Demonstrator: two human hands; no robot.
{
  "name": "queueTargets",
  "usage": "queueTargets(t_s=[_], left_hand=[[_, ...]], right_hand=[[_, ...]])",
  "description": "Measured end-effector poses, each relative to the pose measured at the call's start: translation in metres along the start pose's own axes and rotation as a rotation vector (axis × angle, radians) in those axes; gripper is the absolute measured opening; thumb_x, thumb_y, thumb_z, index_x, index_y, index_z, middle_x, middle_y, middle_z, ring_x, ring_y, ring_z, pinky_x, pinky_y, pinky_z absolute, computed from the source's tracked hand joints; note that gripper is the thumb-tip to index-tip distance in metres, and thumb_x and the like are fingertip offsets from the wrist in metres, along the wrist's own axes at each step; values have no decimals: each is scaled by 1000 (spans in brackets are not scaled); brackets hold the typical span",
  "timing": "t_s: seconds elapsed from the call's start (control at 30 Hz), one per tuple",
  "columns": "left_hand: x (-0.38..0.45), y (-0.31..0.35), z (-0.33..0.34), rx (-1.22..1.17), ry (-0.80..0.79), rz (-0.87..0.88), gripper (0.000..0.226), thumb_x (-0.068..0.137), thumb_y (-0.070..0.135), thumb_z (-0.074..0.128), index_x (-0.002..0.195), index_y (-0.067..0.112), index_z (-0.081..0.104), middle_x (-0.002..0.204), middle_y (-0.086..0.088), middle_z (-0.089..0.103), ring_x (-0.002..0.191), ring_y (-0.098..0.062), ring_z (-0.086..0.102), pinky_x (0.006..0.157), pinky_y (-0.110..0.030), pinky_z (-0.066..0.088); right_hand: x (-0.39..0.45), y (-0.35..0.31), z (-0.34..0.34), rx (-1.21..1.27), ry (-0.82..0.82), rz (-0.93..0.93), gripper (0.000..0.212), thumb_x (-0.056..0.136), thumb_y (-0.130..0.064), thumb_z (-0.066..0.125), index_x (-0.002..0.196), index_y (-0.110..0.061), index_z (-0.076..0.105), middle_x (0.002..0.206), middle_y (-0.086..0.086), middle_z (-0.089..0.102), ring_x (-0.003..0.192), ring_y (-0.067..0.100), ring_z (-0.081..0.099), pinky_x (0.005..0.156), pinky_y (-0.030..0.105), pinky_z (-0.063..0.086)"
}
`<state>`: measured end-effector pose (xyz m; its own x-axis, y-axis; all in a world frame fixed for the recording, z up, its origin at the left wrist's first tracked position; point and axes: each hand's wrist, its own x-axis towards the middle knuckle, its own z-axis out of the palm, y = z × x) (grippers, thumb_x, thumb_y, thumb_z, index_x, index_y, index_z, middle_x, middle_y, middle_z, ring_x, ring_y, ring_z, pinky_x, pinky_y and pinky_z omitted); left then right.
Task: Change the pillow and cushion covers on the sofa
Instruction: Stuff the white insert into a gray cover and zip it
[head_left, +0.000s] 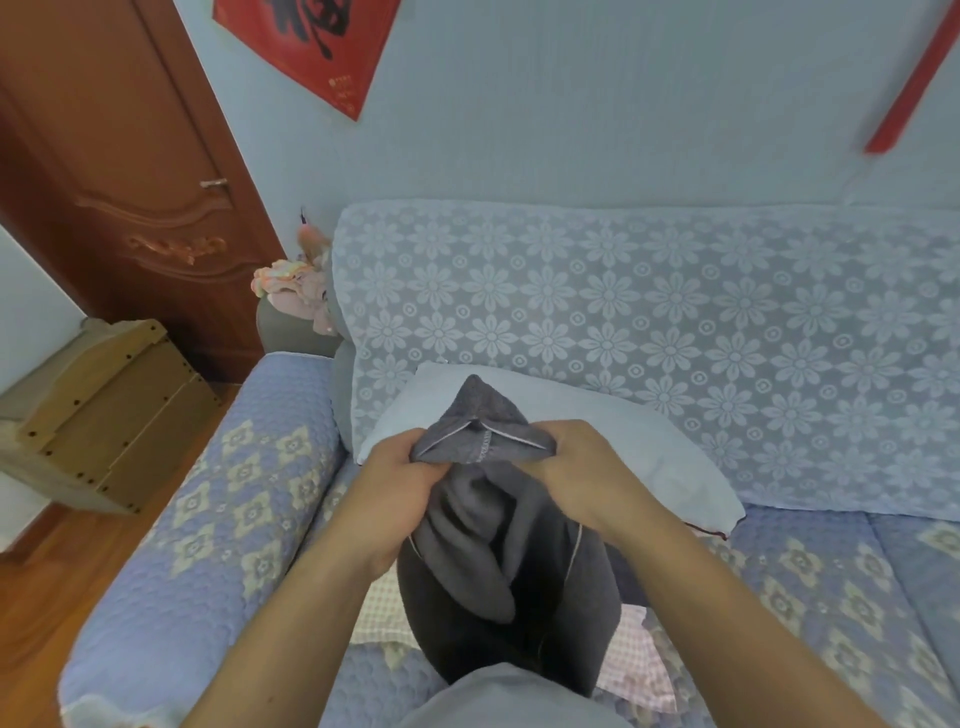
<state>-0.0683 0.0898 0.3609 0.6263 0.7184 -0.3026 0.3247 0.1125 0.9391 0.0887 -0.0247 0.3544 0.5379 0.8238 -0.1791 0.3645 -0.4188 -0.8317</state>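
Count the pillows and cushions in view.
2: a dark grey cushion gripped by both hands in front, and a pale blue pillow against the sofa back behind it. Others may be hidden.

I see a dark grey cover (498, 525), a pale blue pillow (649, 447), and white daisies across the lace throw (675, 322).

A quilted blue sofa (218, 525) carries a white pillow (639, 447) and checked cloth (636, 660).

My arms are bare from elbow to wrist, no sleeves showing. Left hand (397, 470) and right hand (576, 480) bare too: no gloves, rings, watch or bands. A strip of grey garment (511, 696), plain fabric, sits at the bottom edge, on my body.
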Motion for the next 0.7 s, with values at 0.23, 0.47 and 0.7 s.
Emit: queueTargets(t_s=[0.23,0.47,0.7], left_hand=[[-9,-7,-6,152,-194,-33,34,84,10,81,115,19,69,105,0,77,101,-16,73,99,-42,55],[-3,-11,-5,261,143,135,14,97,14,62,91,21,72,88,1,75,90,-20,71,83,-40,56],[-12,-6,0,-182,-104,-69,19,98,2,58,109,4,73,105,-15,77,102,-31,73,91,-39,56]], right_hand=[[3,1,-4,122,111,26,25,81,4,50,84,-12,69,85,7,70,83,22,64,73,32,50],[-5,1,15,215,-49,-43,15,92,-17,57,101,-13,68,99,10,73,98,28,68,92,45,53],[-2,5,7,89,-42,-28,11,84,-16,75,95,-20,75,91,-2,76,92,15,71,91,38,55]])
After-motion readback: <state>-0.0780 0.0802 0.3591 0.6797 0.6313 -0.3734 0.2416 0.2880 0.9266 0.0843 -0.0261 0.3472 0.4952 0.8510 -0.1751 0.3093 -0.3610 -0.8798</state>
